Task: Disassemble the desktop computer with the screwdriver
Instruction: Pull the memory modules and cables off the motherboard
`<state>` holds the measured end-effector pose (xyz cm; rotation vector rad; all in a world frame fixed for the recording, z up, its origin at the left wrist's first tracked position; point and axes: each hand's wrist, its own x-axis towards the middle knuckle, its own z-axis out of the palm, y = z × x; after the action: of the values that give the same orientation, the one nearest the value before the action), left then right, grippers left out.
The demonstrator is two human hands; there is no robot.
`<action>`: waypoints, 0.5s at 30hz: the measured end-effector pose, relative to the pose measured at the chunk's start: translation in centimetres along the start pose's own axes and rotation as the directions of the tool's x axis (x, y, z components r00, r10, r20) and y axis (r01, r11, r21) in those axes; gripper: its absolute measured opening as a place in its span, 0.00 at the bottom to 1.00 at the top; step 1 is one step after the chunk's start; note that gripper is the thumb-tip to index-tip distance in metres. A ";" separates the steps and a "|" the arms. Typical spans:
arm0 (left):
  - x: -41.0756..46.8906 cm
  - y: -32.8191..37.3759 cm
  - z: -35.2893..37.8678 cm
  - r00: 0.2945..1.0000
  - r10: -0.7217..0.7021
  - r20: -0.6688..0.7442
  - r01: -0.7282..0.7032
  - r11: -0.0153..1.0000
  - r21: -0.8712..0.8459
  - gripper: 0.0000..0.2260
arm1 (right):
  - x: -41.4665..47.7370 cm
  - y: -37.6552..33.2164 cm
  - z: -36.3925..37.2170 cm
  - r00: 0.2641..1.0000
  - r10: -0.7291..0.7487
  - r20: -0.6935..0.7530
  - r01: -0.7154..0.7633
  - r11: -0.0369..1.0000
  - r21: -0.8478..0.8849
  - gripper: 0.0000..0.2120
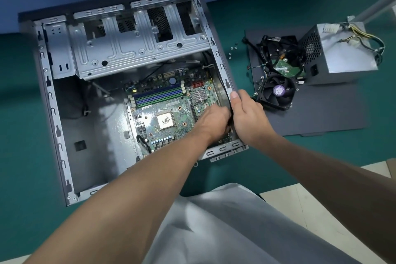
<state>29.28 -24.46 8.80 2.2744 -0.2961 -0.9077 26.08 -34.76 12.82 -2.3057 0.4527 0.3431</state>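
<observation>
**Two hands work at the case's right wall, over the board**

The computer case (51,113) lies open on its side on the green mat (21,156), toward the mat's left and far edge. Its drive cage (137,49) sits empty along the far side. The motherboard (169,100) is still seated in the near right part, with its bare processor (165,121) showing.

The left hand (212,122) reaches down over the board's right edge. Its fingers are hidden between the board and the wall, so I cannot tell whether they hold anything. The right hand (248,113) grips the case's right wall, thumb on the rim and fingers wrapped round the outside.

Loose screws (232,48) lie on the mat just right of the case. Beyond them the side panel (321,113) carries the parts taken out: a fan (276,92), a hard drive (287,68) and the power supply (342,55). No screwdriver is in view.

The step looks like freeing the board or a cable at that edge. To do it well:
- Brace the case with the right hand so it does not slide.
- Check that every board screw is out before lifting.
- Lift by the board's edges, keeping fingers off the processor and the small parts.
- Ease the rear ports out of the wall; do not pry.
</observation>
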 end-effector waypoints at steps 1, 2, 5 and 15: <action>-0.2 0.1 -0.1 1.000 0.025 0.012 -0.025 1.000 0.010 0.14 | 0.0 0.0 0.0 1.000 0.000 0.003 0.000 1.000 0.001 0.15; -0.3 0.0 -0.2 0.999 0.047 0.019 -0.047 0.998 0.030 0.15 | 0.0 0.0 0.0 1.000 -0.002 0.004 0.002 1.000 0.001 0.16; -0.5 0.2 -0.6 0.997 0.047 -0.066 -0.043 0.997 0.071 0.12 | 0.0 -0.1 -0.1 1.000 -0.007 -0.006 0.007 1.000 0.000 0.15; -1.6 -1.2 -3.1 0.952 0.082 -0.295 -0.035 0.986 0.160 0.07 | 0.0 0.1 0.0 0.998 -0.056 -0.006 0.056 0.998 -0.002 0.16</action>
<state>30.17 -21.27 10.57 2.4902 -0.3035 -0.5110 26.07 -34.82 12.79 -2.3172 0.3905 0.3099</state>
